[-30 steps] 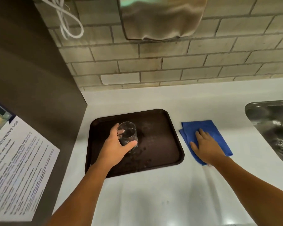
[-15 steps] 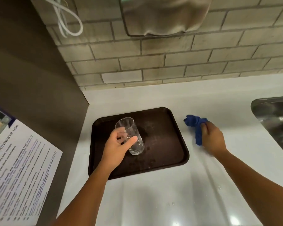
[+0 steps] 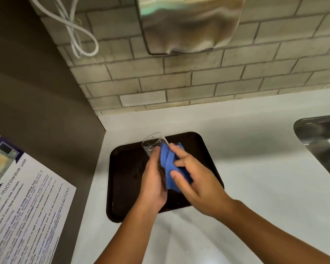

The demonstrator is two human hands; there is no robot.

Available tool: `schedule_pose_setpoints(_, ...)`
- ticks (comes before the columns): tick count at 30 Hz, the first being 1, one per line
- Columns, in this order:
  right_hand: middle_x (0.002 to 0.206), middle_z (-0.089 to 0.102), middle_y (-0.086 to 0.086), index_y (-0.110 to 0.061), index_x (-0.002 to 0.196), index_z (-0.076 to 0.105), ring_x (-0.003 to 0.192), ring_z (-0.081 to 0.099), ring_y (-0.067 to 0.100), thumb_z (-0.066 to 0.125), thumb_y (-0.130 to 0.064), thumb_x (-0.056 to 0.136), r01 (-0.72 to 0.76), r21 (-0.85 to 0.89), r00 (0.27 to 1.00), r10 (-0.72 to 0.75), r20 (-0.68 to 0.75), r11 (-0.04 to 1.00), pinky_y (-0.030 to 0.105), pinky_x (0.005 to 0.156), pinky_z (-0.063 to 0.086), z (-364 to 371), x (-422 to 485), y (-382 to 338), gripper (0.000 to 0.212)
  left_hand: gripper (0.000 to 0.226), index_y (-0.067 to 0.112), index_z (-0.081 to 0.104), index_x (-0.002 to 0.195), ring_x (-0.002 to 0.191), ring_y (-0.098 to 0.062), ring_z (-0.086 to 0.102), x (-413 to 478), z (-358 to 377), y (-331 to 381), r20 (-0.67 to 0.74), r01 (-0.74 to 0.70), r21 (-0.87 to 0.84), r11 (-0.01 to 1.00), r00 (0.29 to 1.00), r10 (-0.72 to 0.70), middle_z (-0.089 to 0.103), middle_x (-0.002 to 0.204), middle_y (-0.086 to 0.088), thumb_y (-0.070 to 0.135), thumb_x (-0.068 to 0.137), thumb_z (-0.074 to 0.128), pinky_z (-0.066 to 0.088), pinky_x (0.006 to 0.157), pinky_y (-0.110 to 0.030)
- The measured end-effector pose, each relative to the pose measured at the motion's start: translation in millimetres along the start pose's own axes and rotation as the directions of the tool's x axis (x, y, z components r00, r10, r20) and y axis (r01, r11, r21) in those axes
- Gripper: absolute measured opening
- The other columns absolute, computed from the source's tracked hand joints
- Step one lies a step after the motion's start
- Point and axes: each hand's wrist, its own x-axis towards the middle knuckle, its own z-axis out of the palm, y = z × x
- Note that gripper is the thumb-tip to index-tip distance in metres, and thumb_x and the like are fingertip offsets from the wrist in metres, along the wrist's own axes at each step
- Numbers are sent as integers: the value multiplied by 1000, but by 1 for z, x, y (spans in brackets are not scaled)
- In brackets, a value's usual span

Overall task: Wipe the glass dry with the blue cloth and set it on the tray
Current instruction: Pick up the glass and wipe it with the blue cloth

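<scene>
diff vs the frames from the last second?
The right hand gathered the blue cloth off the counter, carried it left and now presses it on the glass. The left hand raised the glass off the tray and tilted it. Tray and sink unchanged.

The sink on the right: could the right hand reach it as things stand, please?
Probably yes: the counter between the right hand and the sink is bare, though that hand holds the blue cloth.

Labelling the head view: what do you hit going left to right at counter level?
Microwave-use notice → dark tray → left hand holding the glass → blue cloth → right hand → steel sink.
</scene>
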Motion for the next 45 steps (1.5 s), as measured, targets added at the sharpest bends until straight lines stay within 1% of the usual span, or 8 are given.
schedule_pose_setpoints(5, 176, 23, -12, -20, 165, 30, 161, 20, 4, 43, -20, 114, -100, 120, 995, 96, 37, 988, 35, 131, 25, 14, 1, 9, 52, 53, 17, 83, 128, 107, -29, 85, 4, 9, 0, -55, 27, -22, 999, 998, -29, 86, 127, -15, 60, 103, 65, 67, 87, -42)
schedule_pose_setpoints(8, 164, 44, -7, -25, 167, 19, 146, 48, 4, 37, -32, 114, -250, 233, 967, 256, 4, 940, 34, 121, 43, 17, 4, 7, 57, 60, 18, 79, 135, 109, -32, 85, 8, 14, 5, -99, 12, 39, 999, 995, -8, 86, 124, -15, 65, 98, 72, 68, 83, -41)
schedule_pose_setpoints(12, 158, 47, -18, -34, 168, 11, 135, 55, -4, 35, -42, 110, -217, -40, 975, 218, 37, 975, 17, 113, 46, 12, 3, 2, 64, 59, 18, 82, 129, 99, -28, 87, 9, 18, 11, -104, 17, 59, 998, 995, -11, 89, 113, -11, 66, 96, 73, 68, 86, -43)
schedule_pose_setpoints(15, 171, 33, -9, -27, 167, 20, 153, 36, 1, 36, -27, 114, -147, -134, 986, 156, 60, 980, 23, 125, 33, 4, 3, 14, 56, 57, 17, 82, 128, 92, -25, 88, 8, 19, 14, -97, 14, 75, 997, 995, -7, 90, 109, -10, 65, 98, 71, 68, 79, -40)
schedule_pose_setpoints(19, 130, 73, 5, -21, 147, 57, 120, 69, 20, 44, -29, 113, -176, -225, 983, 185, 18, 958, 40, 114, 50, 2, 3, 23, 37, 61, 14, 78, 131, 93, -29, 88, 8, 14, 16, -112, 7, 25, 1000, 994, -4, 89, 110, -15, 65, 99, 70, 67, 74, -39)
schedule_pose_setpoints(24, 175, 26, -5, -20, 163, 37, 157, 25, 3, 47, -7, 109, 45, -240, 992, -15, 125, 970, 20, 127, 26, -2, -2, 4, 56, 61, 17, 81, 134, 111, -29, 85, 3, 15, 15, -54, 26, 62, 998, 998, -23, 87, 124, -14, 65, 102, 63, 66, 95, -47)
schedule_pose_setpoints(40, 166, 45, -3, -24, 160, 44, 153, 41, 4, 52, -6, 109, -61, -72, 998, 63, 24, 996, 35, 125, 38, -3, 7, 17, 55, 60, 17, 85, 127, 107, -31, 86, -3, 4, 15, -63, 28, 62, 998, 998, -24, 87, 122, -15, 67, 104, 60, 64, 91, -45)
schedule_pose_setpoints(45, 169, 34, -10, -22, 155, 51, 156, 30, -3, 55, -12, 109, 83, -215, 992, -59, 114, 973, 18, 125, 30, 0, -9, 1, 47, 67, 13, 86, 124, 105, -31, 85, -1, -6, 17, -70, 46, 22, 999, 997, -44, 87, 123, -18, 69, 103, 57, 65, 89, -44)
